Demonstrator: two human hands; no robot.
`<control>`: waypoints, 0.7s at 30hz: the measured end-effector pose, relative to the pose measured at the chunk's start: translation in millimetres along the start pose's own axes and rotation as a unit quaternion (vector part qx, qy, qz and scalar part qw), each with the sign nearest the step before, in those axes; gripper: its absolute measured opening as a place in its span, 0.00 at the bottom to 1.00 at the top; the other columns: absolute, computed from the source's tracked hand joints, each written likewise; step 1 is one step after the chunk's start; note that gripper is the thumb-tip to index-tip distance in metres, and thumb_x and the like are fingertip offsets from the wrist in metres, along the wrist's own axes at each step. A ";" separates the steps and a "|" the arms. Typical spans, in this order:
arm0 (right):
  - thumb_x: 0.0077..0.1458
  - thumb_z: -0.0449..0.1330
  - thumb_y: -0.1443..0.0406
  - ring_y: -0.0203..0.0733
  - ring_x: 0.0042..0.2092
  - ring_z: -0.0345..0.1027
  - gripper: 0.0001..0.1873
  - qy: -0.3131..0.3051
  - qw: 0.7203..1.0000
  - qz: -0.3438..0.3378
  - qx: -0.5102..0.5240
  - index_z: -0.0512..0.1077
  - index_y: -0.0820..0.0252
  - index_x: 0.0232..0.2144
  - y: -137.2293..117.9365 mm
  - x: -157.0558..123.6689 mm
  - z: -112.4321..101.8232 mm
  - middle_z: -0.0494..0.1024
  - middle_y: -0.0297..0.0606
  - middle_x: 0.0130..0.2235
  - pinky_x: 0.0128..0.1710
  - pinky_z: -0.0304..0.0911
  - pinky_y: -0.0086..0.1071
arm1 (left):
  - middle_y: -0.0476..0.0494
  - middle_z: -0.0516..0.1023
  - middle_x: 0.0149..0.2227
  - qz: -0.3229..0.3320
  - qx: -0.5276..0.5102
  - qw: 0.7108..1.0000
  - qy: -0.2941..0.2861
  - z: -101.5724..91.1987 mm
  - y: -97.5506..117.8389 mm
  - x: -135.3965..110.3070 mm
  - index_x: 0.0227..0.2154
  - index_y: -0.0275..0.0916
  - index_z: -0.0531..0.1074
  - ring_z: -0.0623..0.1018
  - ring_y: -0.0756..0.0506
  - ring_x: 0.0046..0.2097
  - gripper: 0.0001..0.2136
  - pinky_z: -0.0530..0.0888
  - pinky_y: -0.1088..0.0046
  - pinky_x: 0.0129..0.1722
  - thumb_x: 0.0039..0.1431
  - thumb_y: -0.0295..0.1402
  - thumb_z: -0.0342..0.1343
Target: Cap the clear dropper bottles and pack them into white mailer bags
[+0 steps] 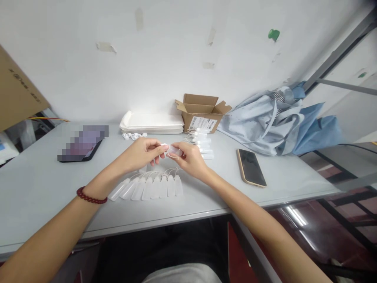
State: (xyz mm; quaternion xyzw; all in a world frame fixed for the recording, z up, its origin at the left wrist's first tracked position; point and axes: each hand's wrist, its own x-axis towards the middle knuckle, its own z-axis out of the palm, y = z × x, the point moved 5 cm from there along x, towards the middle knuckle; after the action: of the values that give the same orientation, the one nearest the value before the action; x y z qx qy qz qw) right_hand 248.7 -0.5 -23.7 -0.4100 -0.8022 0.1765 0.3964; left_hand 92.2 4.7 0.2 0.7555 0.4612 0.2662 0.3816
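Above the middle of the table, my right hand (190, 158) grips a small translucent plastic bottle (175, 151) with a thin white cord loop hanging from it. My left hand (144, 154) pinches the white end of this same bottle between thumb and fingers; the fingers partly cover that end. Just in front of my hands, several flat translucent bottles (151, 189) with cord loops lie side by side in a row. Behind my right hand lies a second group of similar bottles (205, 151), partly hidden by it. Small white curled pieces (134, 136) lie beyond my left hand.
Against the wall are a stack of white envelopes (154, 122) and an open cardboard box (203, 114). Pale blue bags (259, 122) are heaped at the right. A phone (251, 167) lies right of my hands; a dark device with a blurred screen (85, 145) stands left.
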 end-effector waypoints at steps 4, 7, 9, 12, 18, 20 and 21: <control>0.59 0.57 0.56 0.37 0.30 0.62 0.16 0.008 1.000 -0.009 -0.021 0.74 0.61 0.42 -2.2 -0.4 -1.6 0.75 0.41 0.33 0.32 0.59 0.31 | 0.44 0.77 0.27 0.000 -0.017 1.000 0.005 -0.4 1.3 0.6 0.26 0.36 0.73 0.74 0.50 0.25 0.19 0.73 0.73 0.27 0.61 0.47 0.49; 0.59 0.57 0.56 0.37 0.29 0.62 0.16 0.012 1.000 -0.011 -0.020 0.75 0.62 0.42 -4.3 -0.3 -2.9 0.75 0.40 0.31 0.32 0.59 0.31 | 0.43 0.78 0.30 -0.007 -0.037 0.999 -0.010 -2.6 -0.1 1.3 0.25 0.36 0.74 0.75 0.49 0.27 0.19 0.74 0.72 0.28 0.63 0.43 0.46; 0.59 0.57 0.56 0.36 0.29 0.62 0.16 0.016 1.000 -0.010 -0.013 0.76 0.62 0.41 -5.6 -0.2 -4.0 0.75 0.39 0.31 0.31 0.58 0.30 | 0.44 0.78 0.30 -0.003 -0.026 0.999 -0.031 -2.8 -0.2 0.8 0.27 0.37 0.74 0.75 0.48 0.28 0.16 0.73 0.73 0.28 0.62 0.40 0.47; 0.59 0.57 0.56 0.36 0.28 0.61 0.17 0.014 1.000 0.004 -0.001 0.76 0.62 0.41 -5.8 0.2 -4.9 0.76 0.39 0.31 0.31 0.58 0.30 | 0.47 0.76 0.26 0.005 0.015 0.999 -0.045 -1.9 0.1 -0.6 0.31 0.38 0.75 0.75 0.49 0.27 0.10 0.71 0.75 0.26 0.59 0.38 0.52; 0.59 0.55 0.52 0.37 0.28 0.61 0.20 0.023 0.999 -0.022 -0.012 0.75 0.61 0.41 -6.0 0.1 -4.5 0.75 0.40 0.31 0.32 0.58 0.31 | 0.45 0.77 0.29 -0.007 -0.018 0.999 -0.030 1.1 -1.1 0.6 0.27 0.36 0.73 0.74 0.50 0.25 0.16 0.72 0.74 0.26 0.60 0.44 0.52; 0.60 0.53 0.50 0.37 0.28 0.60 0.22 0.021 0.999 -0.036 -0.020 0.75 0.61 0.41 -6.5 -0.1 -4.0 0.74 0.40 0.31 0.32 0.59 0.31 | 0.45 0.77 0.28 -0.004 -0.020 0.999 -0.037 1.6 -0.6 0.6 0.26 0.36 0.73 0.74 0.50 0.24 0.18 0.72 0.74 0.26 0.61 0.46 0.50; 0.60 0.52 0.50 0.37 0.28 0.60 0.22 0.018 0.999 -0.043 -0.023 0.75 0.61 0.41 -7.0 -0.2 -3.8 0.73 0.40 0.31 0.32 0.58 0.31 | 0.46 0.76 0.26 0.001 -0.015 0.999 -0.038 1.4 0.3 0.3 0.25 0.37 0.73 0.74 0.50 0.24 0.19 0.72 0.74 0.27 0.61 0.46 0.50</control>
State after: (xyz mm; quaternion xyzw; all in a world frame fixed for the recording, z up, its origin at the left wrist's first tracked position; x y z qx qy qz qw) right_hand 248.2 -5.0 -17.1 -0.3874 -0.8156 0.1340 0.4084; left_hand 93.6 4.4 -0.3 0.7598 0.4415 0.2446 0.4099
